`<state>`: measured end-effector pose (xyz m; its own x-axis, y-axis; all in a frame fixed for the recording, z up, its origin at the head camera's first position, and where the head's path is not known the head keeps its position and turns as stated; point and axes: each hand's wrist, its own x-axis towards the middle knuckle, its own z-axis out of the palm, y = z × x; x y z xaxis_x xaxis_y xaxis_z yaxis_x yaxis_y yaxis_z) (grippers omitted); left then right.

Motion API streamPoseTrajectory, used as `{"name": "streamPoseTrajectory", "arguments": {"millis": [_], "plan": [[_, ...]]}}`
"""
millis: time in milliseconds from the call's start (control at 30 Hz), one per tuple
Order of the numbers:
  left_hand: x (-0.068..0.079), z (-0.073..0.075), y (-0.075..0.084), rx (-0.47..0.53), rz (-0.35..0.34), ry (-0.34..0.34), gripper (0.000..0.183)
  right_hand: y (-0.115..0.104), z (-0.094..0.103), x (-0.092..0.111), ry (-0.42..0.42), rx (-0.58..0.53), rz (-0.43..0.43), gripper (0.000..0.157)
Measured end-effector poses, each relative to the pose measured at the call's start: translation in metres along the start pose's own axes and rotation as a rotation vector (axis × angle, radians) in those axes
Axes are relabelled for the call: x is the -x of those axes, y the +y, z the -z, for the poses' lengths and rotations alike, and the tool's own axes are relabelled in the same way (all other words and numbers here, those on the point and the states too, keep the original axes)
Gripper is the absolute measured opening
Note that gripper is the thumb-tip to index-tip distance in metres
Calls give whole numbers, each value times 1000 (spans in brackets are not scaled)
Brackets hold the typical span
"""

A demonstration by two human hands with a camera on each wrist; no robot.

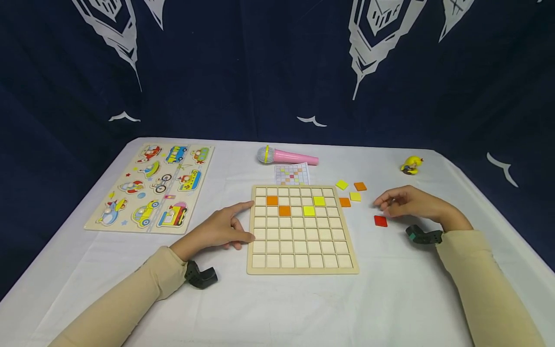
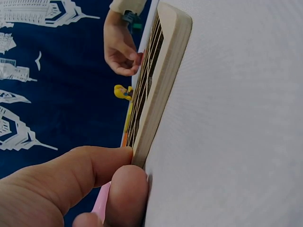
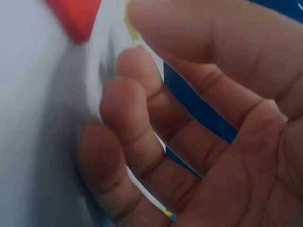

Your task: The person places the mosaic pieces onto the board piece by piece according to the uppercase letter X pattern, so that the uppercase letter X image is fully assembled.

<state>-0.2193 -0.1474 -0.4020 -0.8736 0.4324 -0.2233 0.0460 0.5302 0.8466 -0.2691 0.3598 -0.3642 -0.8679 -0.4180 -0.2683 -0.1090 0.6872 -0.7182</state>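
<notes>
A wooden grid board (image 1: 303,247) lies flat on the table, with two orange tiles (image 1: 284,211) and two yellow tiles (image 1: 309,211) set in its cells. At its left edge my left hand (image 1: 218,228) touches the rim with the index finger and thumb spread apart; the left wrist view shows a fingertip against the board's wooden side (image 2: 163,85). To the right of the board, my right hand (image 1: 409,201) hovers with loosely bent fingers beside a red tile (image 1: 380,221). No tile shows between those fingers (image 3: 124,109) in the right wrist view.
Loose yellow (image 1: 355,196) and orange tiles (image 1: 360,186) lie by the board's upper right corner. Behind the board are a printed pattern card (image 1: 292,174) and a pink toy microphone (image 1: 295,157). A vehicle puzzle (image 1: 151,188) lies left; a small yellow figurine (image 1: 411,165) stands back right.
</notes>
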Motion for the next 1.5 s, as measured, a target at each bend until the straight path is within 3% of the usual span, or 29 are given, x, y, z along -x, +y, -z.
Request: {"name": "streamPoseTrajectory", "arguments": {"millis": [233, 400, 633, 1033, 1500], "plan": [[0, 0, 0, -1, -1, -2, 96, 5, -1, 0, -80, -14, 16, 40], [0, 0, 0, 0, 1, -2, 96, 2, -4, 0, -92, 15, 49, 40], [1, 0, 1, 3, 1, -5, 96, -3, -7, -2, -96, 63, 30, 36], [0, 0, 0, 1, -5, -3, 96, -3, -14, -6, -35, 137, 68, 30], [1, 0, 0, 1, -4, -2, 95, -18, -31, -15, 68, 119, 180, 27]]}}
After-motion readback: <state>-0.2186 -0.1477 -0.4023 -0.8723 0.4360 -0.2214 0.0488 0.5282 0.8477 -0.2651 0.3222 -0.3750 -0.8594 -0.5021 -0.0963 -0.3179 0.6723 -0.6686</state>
